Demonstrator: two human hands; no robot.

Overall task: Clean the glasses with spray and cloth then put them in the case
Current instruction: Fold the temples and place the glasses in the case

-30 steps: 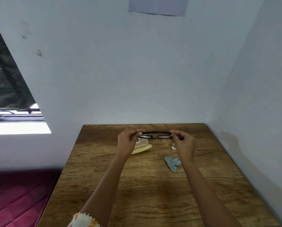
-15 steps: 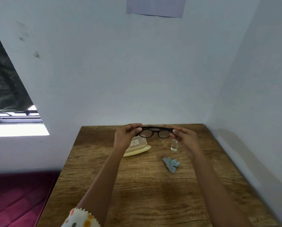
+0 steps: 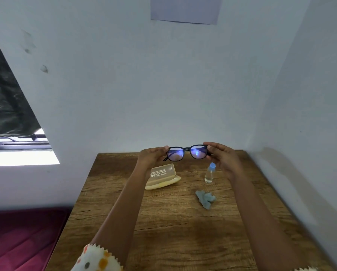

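Note:
Black-framed glasses (image 3: 187, 152) are held up in the air above the far end of the wooden table (image 3: 183, 227), lenses facing me with a bluish glare. My left hand (image 3: 153, 156) pinches the left end of the frame and my right hand (image 3: 221, 156) pinches the right end. Below them a cream glasses case (image 3: 162, 176) lies open on the table. A small clear spray bottle (image 3: 209, 173) with a blue cap stands to its right, and a crumpled pale-blue cloth (image 3: 205, 198) lies nearer to me.
White walls close the table in at the back and on the right. A window (image 3: 17, 141) is at the left, and a dark red mattress (image 3: 22, 241) lies below the table's left edge.
Both hands have lifted the glasses higher and tilted them upright, so the lenses now face me. The spray bottle, hidden behind my right hand before, shows fully.

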